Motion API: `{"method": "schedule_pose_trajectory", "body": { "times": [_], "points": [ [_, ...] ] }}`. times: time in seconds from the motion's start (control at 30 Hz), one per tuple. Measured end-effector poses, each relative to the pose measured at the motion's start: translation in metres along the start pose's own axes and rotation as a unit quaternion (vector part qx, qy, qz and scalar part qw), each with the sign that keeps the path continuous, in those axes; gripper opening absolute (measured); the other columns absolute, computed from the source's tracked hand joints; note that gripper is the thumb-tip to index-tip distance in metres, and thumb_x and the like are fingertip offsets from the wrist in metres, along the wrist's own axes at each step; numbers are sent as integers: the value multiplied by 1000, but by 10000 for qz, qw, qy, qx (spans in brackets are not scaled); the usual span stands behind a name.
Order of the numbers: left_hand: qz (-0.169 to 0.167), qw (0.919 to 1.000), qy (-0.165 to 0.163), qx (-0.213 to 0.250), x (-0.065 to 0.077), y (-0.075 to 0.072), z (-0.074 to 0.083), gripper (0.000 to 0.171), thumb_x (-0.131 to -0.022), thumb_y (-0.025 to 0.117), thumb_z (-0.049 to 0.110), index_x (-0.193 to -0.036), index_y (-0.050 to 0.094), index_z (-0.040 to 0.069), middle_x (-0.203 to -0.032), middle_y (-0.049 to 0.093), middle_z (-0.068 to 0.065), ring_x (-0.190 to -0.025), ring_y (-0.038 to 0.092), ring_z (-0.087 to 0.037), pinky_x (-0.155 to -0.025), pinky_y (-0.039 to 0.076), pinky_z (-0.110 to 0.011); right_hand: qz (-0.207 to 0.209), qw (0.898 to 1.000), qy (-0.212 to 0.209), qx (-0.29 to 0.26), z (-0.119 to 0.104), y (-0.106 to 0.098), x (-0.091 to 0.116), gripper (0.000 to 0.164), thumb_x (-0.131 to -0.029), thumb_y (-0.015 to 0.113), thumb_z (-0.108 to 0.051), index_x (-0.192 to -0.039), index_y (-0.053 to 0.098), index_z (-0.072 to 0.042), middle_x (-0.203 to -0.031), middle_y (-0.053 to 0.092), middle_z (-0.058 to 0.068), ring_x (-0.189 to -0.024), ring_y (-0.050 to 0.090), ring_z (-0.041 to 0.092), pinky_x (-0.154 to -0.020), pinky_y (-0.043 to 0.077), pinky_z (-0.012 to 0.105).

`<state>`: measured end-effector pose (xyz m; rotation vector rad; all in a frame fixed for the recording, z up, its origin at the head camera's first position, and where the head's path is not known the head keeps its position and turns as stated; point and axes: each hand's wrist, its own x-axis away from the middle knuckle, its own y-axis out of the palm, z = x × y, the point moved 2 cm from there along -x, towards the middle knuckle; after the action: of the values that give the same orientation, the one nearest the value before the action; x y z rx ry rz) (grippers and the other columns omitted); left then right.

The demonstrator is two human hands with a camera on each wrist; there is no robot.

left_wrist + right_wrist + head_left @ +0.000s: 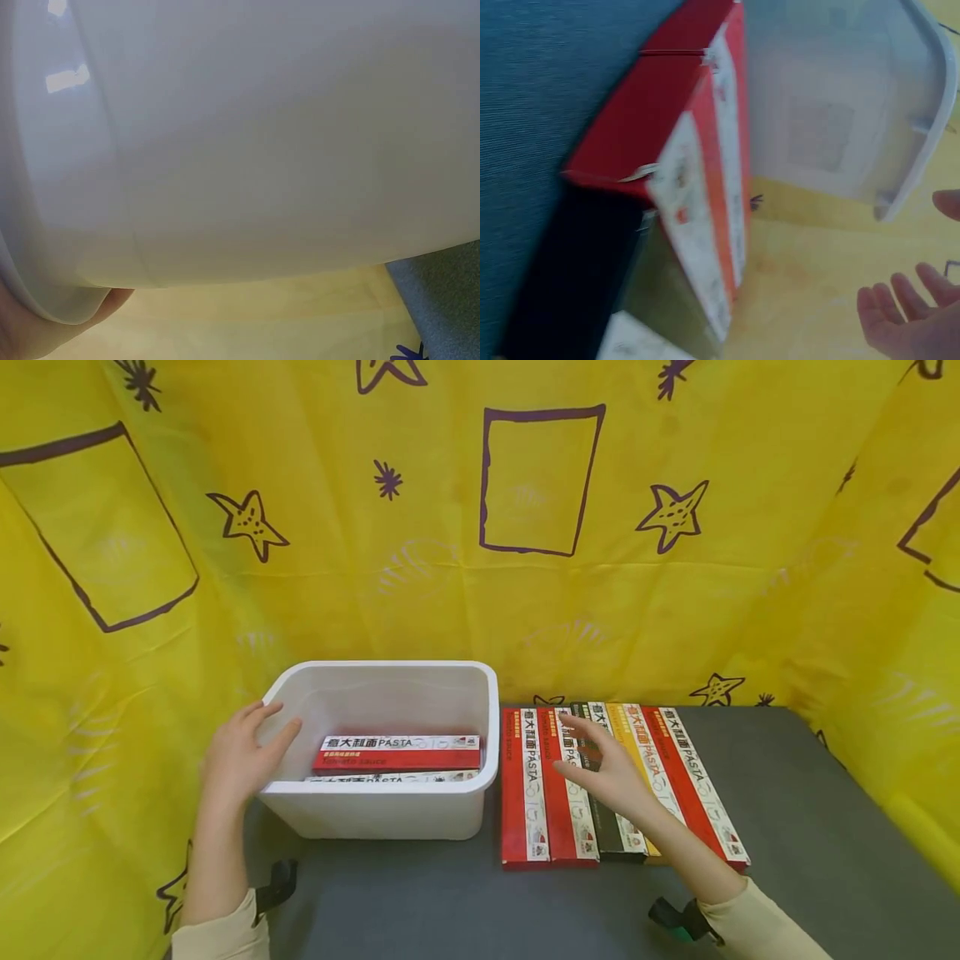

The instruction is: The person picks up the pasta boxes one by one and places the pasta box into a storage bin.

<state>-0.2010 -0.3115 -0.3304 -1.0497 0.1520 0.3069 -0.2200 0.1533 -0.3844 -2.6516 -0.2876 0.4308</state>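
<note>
Your cream fabric sleeves point(223, 940) are nearest the head cam, 1 per side. Behind everything hangs a yellow fabric curtain point(525, 602) w/ dark stars & rectangles. Below it you've a dark grey flat desk point(390, 902). On its L side sits a deep white plastic bin point(382, 814), w/ at least 2 long cardboard pasta boxes inside: a red-and-white box point(397, 760) and, in front, a white-striped box point(408, 777) partly hidden by the rim.

R of the bin, 5 more lie side by side, L to R: first red box point(513, 810), second red box point(561, 817), dark green box point(611, 839), yellow box point(619, 722), last red box point(677, 760).

Your left hand point(240, 752) is at the bin's L rim, fingers & thumb apart; can't tell how firmly they touch. Your right hand point(615, 777) is over the row, fingers apart, nr the second red box. Smallest: black wrist mounts point(277, 883), 1 per wrist.
</note>
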Motion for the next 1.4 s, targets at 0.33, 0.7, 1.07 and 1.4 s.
{"method": "schedule_pose_trajectory", "body": {
  "times": [0.33, 0.7, 1.07, 1.4],
  "points": [
    [-36, 10000, -56, -19, 1, 0, -1, 65, -98, 48, 49, -139, 49, -1, -145, 38, -32, -127, 33, -58, -94, 25, -76, 303, 9985, 452, 95, 38, -20, 32, 63, -87, 74, -17, -143, 45, -9, -143, 48, 14, -128, 45, 37, -101, 42, 57],
    [-34, 10000, -26, 19, -1, 0, 0, 66, -98, 48, 49, -139, 49, -2, -144, 38, -32, -127, 33, -57, -96, 25, -74, 569, 9942, 846, 340, 66, -37, 57, 64, -86, 73, -13, -142, 44, -2, -141, 48, 21, -125, 46, 38, -98, 44, 57],
    [-48, 10000, -48, 32, 0, 1, 0, 65, -98, 48, 48, -139, 49, -2, -144, 38, -33, -126, 32, -58, -96, 25, -74, 624, 9910, 1009, 620, 80, -52, 73, 65, -88, 73, -17, -142, 41, 0, -141, 47, 24, -125, 45, 40, -97, 46, 55],
    [-87, 9999, -71, 66, 0, 1, -2, 66, -98, 47, 49, -141, 47, -1, -145, 36, -33, -127, 31, -58, -96, 24, -75, 536, 9797, 1476, 1245, 93, -74, 86, 71, -89, 71, -28, -146, 38, -3, -144, 42, 26, -125, 47, 46, -97, 48, 39]
  ]
}}
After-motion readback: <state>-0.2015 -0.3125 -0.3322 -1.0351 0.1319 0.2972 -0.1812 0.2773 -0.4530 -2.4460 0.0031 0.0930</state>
